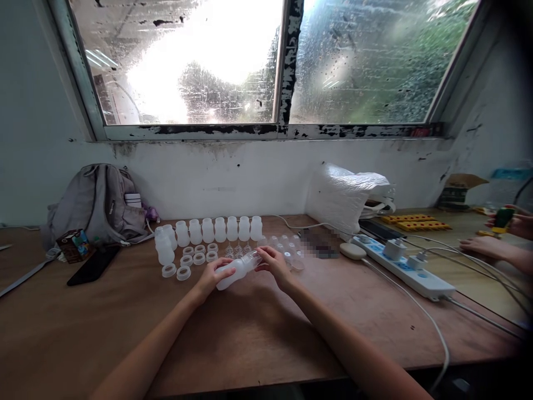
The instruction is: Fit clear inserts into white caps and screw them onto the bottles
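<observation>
Over the middle of the brown table (258,328), both my hands hold one translucent white plastic bottle (237,270), lying tilted. My left hand (212,278) is wrapped round its lower body. My right hand (275,264) pinches the neck end, where a clear cap piece sits. Behind them stands a row of several similar white bottles (220,229). Several white screw rings (195,258) lie in front of that row, and several clear caps (287,247) lie to the right of my right hand.
A grey backpack (97,203), a small carton (73,245) and a black phone (94,265) sit at the left. A white plastic bag (350,197), a power strip (406,266) with cables and yellow trays (416,222) are at the right, where another person's hands (495,236) work.
</observation>
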A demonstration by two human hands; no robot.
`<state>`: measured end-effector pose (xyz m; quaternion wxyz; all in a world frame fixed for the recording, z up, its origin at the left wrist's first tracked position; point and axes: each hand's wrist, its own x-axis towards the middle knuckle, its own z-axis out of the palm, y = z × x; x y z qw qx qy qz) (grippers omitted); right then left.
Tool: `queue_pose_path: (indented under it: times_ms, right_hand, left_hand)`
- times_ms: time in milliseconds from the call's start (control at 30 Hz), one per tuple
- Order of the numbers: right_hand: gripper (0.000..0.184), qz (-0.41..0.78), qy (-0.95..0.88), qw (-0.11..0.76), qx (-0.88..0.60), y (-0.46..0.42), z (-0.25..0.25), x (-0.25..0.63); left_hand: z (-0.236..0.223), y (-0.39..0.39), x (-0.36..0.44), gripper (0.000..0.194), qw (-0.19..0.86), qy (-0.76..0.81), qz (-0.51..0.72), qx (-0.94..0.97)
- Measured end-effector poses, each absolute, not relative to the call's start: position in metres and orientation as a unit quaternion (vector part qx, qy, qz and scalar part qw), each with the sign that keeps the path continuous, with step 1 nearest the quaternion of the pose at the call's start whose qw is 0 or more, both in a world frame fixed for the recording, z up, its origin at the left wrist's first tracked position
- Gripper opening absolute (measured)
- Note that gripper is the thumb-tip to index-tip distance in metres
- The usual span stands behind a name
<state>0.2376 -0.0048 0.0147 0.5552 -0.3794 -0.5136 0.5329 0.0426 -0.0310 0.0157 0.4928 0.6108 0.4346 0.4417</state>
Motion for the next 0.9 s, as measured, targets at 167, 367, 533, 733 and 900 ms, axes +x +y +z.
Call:
queue_pose_path:
  times_ms: [167,367,533,733,900]
  right_hand:
    - [0.026,0.547,-0.509,0.549,-0.374,-0.005,0.012,0.237]
    - [0.027,0.572,-0.500,0.542,-0.358,-0.008,0.011,0.236]
    - [0.027,0.597,-0.488,0.533,-0.349,-0.008,0.008,0.236]
    - [0.026,0.604,-0.540,0.485,-0.329,-0.010,0.009,0.237]
    - [0.025,0.610,-0.554,0.469,-0.317,-0.012,0.009,0.238]
  left_hand:
    - [0.016,-0.031,0.041,0.039,0.481,0.434,0.442,0.620]
    - [0.017,-0.034,0.043,0.036,0.460,0.441,0.465,0.615]
    - [0.010,-0.032,0.046,0.030,0.451,0.458,0.502,0.579]
    - [0.007,-0.028,0.040,0.023,0.424,0.474,0.542,0.549]
    - [0.008,-0.028,0.035,0.022,0.339,0.464,0.569,0.588]
